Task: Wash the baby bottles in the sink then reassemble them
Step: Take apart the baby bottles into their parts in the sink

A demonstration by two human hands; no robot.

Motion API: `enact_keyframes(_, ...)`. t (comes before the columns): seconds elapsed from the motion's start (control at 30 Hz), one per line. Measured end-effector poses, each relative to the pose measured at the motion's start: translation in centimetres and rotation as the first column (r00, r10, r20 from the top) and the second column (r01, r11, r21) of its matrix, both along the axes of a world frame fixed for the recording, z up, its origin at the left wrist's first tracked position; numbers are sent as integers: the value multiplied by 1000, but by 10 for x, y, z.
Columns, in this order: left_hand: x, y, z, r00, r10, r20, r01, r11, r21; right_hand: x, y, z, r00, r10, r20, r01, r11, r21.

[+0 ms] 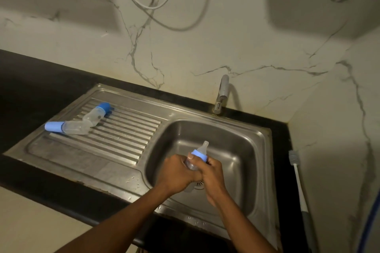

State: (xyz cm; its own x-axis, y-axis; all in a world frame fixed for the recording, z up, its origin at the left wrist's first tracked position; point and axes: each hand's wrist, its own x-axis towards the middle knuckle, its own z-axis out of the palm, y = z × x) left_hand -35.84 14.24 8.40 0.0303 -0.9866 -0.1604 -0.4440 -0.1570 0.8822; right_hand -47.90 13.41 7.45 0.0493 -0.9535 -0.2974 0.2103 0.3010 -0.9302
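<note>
At lower centre, the left hand (176, 172) and right hand (213, 176) meet, each grip curled round one baby bottle (199, 154), teat up, over the sink basin (236, 135). Two capped bottles (76, 127) lie on the drainboard (123, 131), frame left; a bottle brush (298, 181) lies on the worktop (41, 88), frame right.

Your left hand (176, 172) and right hand (213, 174) hide most of the bottle (198, 155) and part of the drain (199, 184); the brush (298, 176) has its handle cut off below.

Three baby bottles were counted: a far capped bottle (98, 113) and a near capped bottle (67, 127) at ten o'clock, an uncapped bottle (197, 155) at six. One brush (297, 174) was counted at three, one tap (222, 94) at twelve.
</note>
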Motion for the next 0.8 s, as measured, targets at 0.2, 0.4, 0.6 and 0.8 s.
enact_keyframes(0.2,-1,1,4,908,-77,-412,147,979,141,-13,-7,-7,961,168,218,-186,980,66)
enact_keyframes(0.4,-4,-3,0,965,41,-258,-15,995,102,-3,-4,-10,999,-25,25,24,998,58)
enact_keyframes(0.6,8,-5,-1,949,16,-314,24,992,123,-10,2,-9,940,73,332,-118,986,117)
enact_keyframes(0.8,8,0,-8,948,16,-317,26,991,128,4,-2,-5,987,18,158,-37,992,118)
